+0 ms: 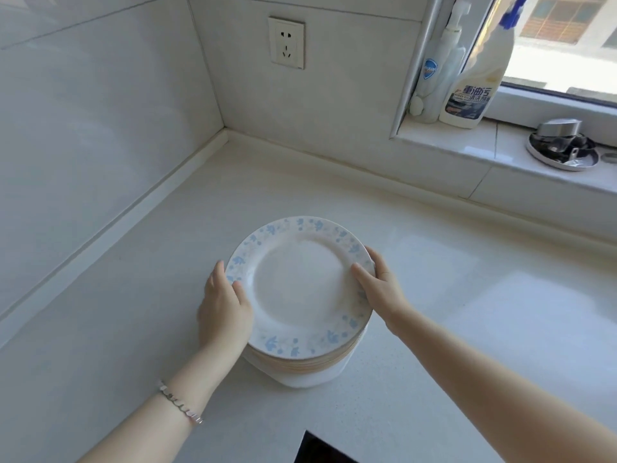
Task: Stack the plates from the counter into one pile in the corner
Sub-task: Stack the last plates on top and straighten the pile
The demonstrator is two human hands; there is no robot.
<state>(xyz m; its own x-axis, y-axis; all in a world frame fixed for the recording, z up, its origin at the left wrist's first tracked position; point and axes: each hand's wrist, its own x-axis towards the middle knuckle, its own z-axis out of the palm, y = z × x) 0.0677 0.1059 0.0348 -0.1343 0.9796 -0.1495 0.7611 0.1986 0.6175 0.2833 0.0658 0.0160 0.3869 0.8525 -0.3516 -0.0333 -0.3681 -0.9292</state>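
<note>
We grip the pile from both sides, mid counter.
Left hand and right hand fingers curl around the rim, thumbs on the top plate; back-left corner bare.

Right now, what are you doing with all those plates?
A person is holding a stack of plates on the white counter, the left hand and the right hand gripping opposite sides. The top plate has a blue flower rim. The pile sits out from the corner, not yet tucked into it.
</note>
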